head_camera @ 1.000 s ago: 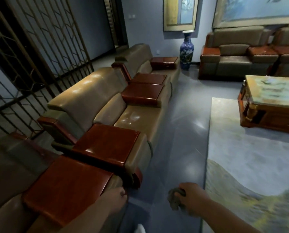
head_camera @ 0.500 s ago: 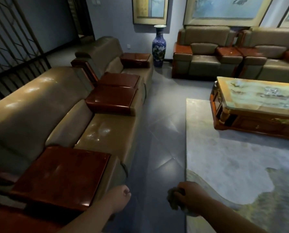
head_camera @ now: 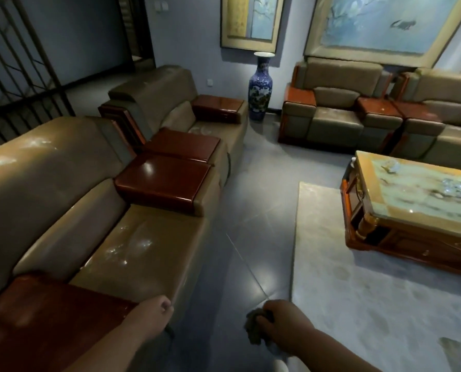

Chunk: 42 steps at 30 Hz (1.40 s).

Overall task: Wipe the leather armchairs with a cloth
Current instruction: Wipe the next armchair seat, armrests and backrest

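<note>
Right hand [head_camera: 283, 322] clenched round a bunched dark cloth [head_camera: 254, 328], carried low over the floor; left hand [head_camera: 158, 311] curled, holding nothing; nearest leather armchair [head_camera: 143, 251] untouched, seat smudged; wiping judged not begun; cloth to be brought onto the seat.

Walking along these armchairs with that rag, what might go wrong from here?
The cloth is bunched in the right hand; wiped that way it may only smear the pale marks on the nearest seat. The rug edge beside the walkway could trip a foot. The tall vase past the last armchair might get knocked.
</note>
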Each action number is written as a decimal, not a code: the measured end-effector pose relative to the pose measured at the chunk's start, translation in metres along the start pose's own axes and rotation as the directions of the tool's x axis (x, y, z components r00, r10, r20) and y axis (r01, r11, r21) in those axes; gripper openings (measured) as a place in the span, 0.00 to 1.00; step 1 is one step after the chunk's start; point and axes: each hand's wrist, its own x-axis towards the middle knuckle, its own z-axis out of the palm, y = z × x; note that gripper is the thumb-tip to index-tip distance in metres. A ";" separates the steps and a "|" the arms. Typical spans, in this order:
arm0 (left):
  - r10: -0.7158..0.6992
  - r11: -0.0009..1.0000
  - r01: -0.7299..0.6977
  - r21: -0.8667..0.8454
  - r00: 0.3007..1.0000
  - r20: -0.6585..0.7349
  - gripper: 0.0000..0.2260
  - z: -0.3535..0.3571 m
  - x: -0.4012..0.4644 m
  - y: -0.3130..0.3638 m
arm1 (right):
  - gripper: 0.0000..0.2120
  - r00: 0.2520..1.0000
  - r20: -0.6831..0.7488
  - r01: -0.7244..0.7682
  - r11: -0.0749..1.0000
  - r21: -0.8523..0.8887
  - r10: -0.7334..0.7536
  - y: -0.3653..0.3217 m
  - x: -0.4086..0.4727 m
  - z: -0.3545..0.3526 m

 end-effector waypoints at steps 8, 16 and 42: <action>-0.191 0.978 0.179 -0.104 0.973 -0.130 0.12 0.002 0.050 0.041 | 0.12 0.973 0.127 0.202 0.977 -0.065 -0.193 0.004 0.134 -0.106; -0.243 0.963 0.211 -0.170 0.951 -0.193 0.17 0.005 0.085 0.060 | 0.09 0.933 0.256 0.248 0.967 0.059 -0.255 -0.032 0.235 -0.156; -0.642 0.709 0.551 -0.440 0.762 -0.079 0.09 -0.083 0.207 -0.048 | 0.09 0.773 0.495 0.564 0.787 -0.250 -0.398 -0.201 0.517 -0.118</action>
